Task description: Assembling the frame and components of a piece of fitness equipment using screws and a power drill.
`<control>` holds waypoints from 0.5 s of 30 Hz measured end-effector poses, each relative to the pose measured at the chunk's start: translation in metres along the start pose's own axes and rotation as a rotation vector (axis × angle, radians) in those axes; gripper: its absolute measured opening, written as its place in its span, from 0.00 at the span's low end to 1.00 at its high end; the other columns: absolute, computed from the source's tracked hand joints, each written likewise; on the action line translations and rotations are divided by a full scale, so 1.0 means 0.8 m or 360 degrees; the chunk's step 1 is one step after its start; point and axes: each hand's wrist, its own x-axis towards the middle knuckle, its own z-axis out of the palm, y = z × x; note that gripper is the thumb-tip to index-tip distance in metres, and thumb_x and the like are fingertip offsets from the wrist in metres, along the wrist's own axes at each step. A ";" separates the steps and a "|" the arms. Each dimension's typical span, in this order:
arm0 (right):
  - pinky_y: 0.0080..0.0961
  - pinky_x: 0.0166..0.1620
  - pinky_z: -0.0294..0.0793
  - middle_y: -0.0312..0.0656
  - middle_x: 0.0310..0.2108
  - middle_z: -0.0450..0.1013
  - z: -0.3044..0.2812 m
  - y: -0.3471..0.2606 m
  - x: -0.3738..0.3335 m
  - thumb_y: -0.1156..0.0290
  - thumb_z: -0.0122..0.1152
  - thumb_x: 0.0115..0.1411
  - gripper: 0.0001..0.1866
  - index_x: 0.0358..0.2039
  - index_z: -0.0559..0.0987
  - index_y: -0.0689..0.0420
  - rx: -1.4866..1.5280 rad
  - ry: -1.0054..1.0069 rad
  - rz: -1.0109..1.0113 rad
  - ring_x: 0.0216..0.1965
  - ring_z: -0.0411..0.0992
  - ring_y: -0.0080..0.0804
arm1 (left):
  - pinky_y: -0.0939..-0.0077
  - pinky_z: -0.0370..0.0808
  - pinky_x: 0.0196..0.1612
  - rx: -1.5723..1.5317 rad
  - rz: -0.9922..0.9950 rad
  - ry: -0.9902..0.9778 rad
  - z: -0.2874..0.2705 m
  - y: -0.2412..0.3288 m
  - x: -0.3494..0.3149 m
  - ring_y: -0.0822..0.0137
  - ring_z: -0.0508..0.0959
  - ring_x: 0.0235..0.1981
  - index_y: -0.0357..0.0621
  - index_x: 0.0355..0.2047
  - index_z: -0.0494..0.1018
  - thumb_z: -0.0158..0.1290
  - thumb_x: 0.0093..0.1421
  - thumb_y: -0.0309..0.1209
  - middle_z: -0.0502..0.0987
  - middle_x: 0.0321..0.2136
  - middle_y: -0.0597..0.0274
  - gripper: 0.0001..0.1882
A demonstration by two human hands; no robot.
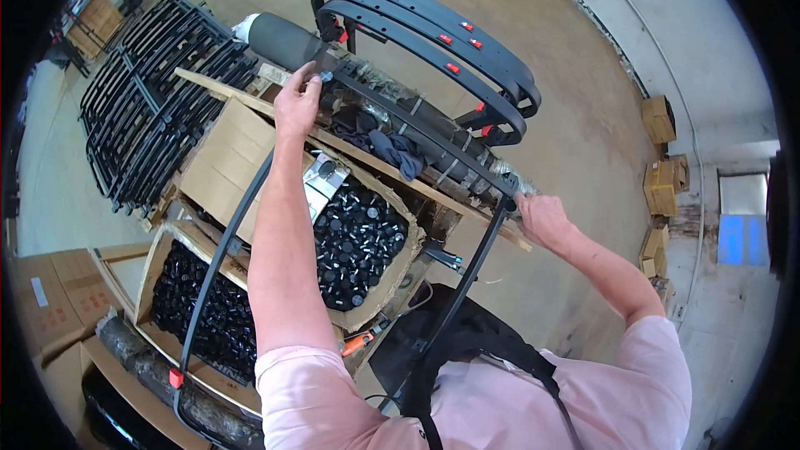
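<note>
A black curved metal frame (417, 121) lies across a wooden work board (392, 168). My left hand (297, 100) grips one upper corner of the frame, fingers closed on it near a small fastener. At the opposite corner my right hand (540, 218) is closed on the frame where its side bar bends down toward me. The frame's two side bars (218, 258) run back toward my body, one with a red clip (176, 378) near its end. Dark cloths (392, 150) lie on the board under the frame.
Open cardboard boxes of small black parts (362, 242) sit below the board. Finished black curved frames with red clips (450, 33) stand behind. A pile of black racks (158, 108) lies on the floor at left. Orange-handled pliers (358, 342) rest near my chest. Cardboard boxes (662, 183) line the right wall.
</note>
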 end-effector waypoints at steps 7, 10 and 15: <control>0.50 0.36 0.82 0.54 0.28 0.81 -0.008 0.005 0.007 0.70 0.59 0.60 0.09 0.37 0.76 0.63 0.0182 0.0178 -0.0057 0.33 0.82 0.54 | 0.58 0.77 0.60 0.0620 0.0020 -0.0074 0.008 0.030 -0.008 0.51 0.83 0.55 0.61 0.68 0.72 0.65 0.59 0.52 0.84 0.54 0.54 0.37; 0.49 0.34 0.81 0.54 0.27 0.80 0.012 0.001 0.009 0.67 0.60 0.63 0.10 0.36 0.76 0.63 0.0285 0.0197 -0.0013 0.32 0.82 0.55 | 0.54 0.75 0.62 0.0746 0.0050 -0.0044 0.023 0.056 -0.005 0.46 0.81 0.58 0.55 0.73 0.63 0.67 0.57 0.57 0.82 0.56 0.52 0.48; 0.49 0.34 0.81 0.53 0.25 0.80 0.009 0.004 0.008 0.63 0.61 0.65 0.14 0.34 0.76 0.63 0.0329 0.0144 -0.0006 0.30 0.82 0.55 | 0.52 0.79 0.54 0.1281 0.0123 -0.0224 -0.015 0.059 0.010 0.43 0.84 0.50 0.50 0.71 0.64 0.67 0.58 0.57 0.85 0.48 0.46 0.47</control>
